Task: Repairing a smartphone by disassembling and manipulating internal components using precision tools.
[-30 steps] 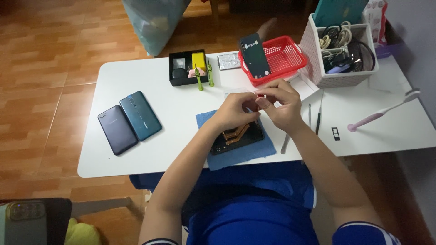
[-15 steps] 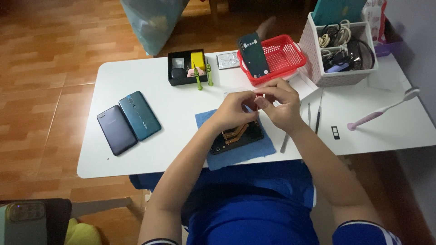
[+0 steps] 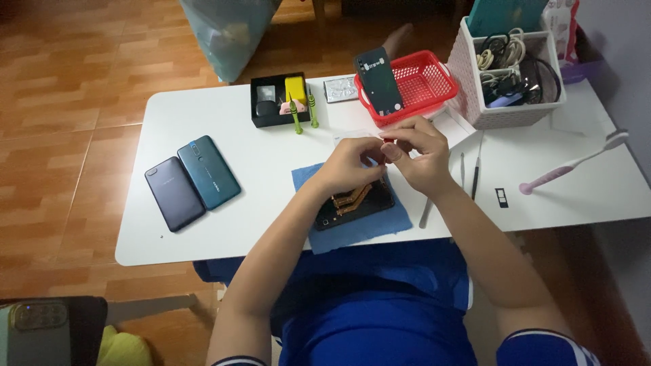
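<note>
My left hand (image 3: pixel 351 163) and right hand (image 3: pixel 415 150) pinch something tiny above the opened phone (image 3: pixel 356 200); its back cover (image 3: pixel 378 83) is already off, reassembly remains.

two phones (image 3: pixel 193 181) lie near the table's (image 3: pixel 583 203) left edge; opened phone (image 3: pixel 352 203) on a cloth (image 3: pixel 359 227) at the front edge, basket (image 3: pixel 413 85) behind.

white table (image 3: pixel 271 224), 2 phones (image 3: pixel 193 181), blue cloth (image 3: pixel 359 227), red basket (image 3: pixel 420 85), toothbrush (image 3: pixel 573 163)

Left hand (image 3: pixel 349 163) and right hand (image 3: pixel 417 152) meet, fingertips pinched together, above an opened phone (image 3: pixel 356 201) lying on a blue cloth (image 3: pixel 352 227) on the white table (image 3: pixel 203 230).
</note>
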